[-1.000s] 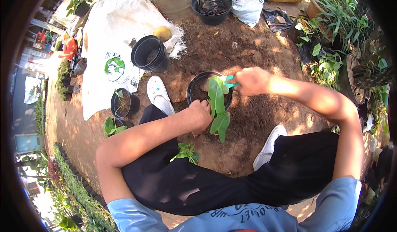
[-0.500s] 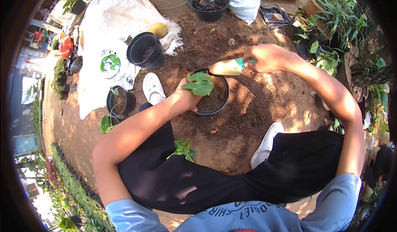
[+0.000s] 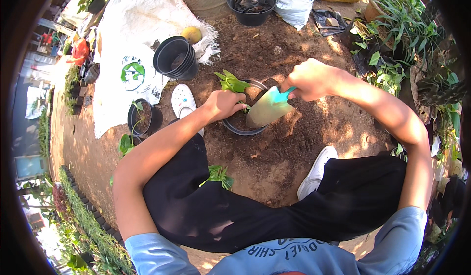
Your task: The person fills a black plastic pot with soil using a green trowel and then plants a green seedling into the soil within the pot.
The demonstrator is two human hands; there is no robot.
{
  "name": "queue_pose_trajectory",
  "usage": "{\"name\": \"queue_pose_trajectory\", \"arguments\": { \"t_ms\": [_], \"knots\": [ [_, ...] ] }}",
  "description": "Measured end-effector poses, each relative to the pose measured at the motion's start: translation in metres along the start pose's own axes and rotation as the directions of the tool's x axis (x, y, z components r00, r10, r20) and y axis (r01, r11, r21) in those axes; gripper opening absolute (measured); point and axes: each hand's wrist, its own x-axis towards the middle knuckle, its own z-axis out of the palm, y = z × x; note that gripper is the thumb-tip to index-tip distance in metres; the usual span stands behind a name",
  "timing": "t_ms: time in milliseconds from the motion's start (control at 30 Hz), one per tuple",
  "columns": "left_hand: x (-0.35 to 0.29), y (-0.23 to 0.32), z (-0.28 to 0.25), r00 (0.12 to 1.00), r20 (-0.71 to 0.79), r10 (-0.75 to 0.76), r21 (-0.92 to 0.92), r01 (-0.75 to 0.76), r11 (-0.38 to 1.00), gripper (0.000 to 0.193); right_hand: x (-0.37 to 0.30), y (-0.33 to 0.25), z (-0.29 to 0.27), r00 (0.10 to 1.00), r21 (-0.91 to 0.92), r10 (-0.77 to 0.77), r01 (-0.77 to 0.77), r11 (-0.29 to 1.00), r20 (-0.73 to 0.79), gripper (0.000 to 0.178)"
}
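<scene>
A black pot (image 3: 244, 131) with soil inside stands on the ground between my feet. My left hand (image 3: 224, 105) is closed at its left rim, pinching the stem of a leafy green plant (image 3: 230, 82) whose leaves lean over the far left side. In my right hand (image 3: 310, 80) is a garden trowel (image 3: 269, 107) with a turquoise handle, held from the right. Its broad pale blade tilts down over the pot's right side, the tip inside the rim. The blade and my left fingers hide part of the soil.
Stacked black pots (image 3: 175, 58) stand beside a white sack (image 3: 122, 34) with a yellow fruit (image 3: 192, 34). A small potted plant (image 3: 141, 117) is at left, a black tub of dry leaves (image 3: 251, 4) at the back. Leafy plants (image 3: 407, 25) line the right.
My right hand has turned the trowel downward and brought its blade over the pot's near right side. My left hand has shifted, swinging the plant's leaves away toward the far left rim.
</scene>
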Motion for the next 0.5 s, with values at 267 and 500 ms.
{"name": "queue_pose_trajectory", "arguments": {
  "t_ms": [267,500],
  "knots": [
    [0.007,-0.003,0.007,0.996,-0.091,-0.004,-0.024,0.002,1.000,0.026,0.036,-0.008,0.062,0.984,-0.239,-0.011,-0.033,0.970,-0.177,0.016],
    [0.011,-0.001,0.009,0.995,-0.068,-0.075,-0.010,0.074,0.997,0.028,0.048,0.003,0.089,0.763,-0.791,-0.429,-0.173,0.586,-0.484,0.027]
  ]
}}
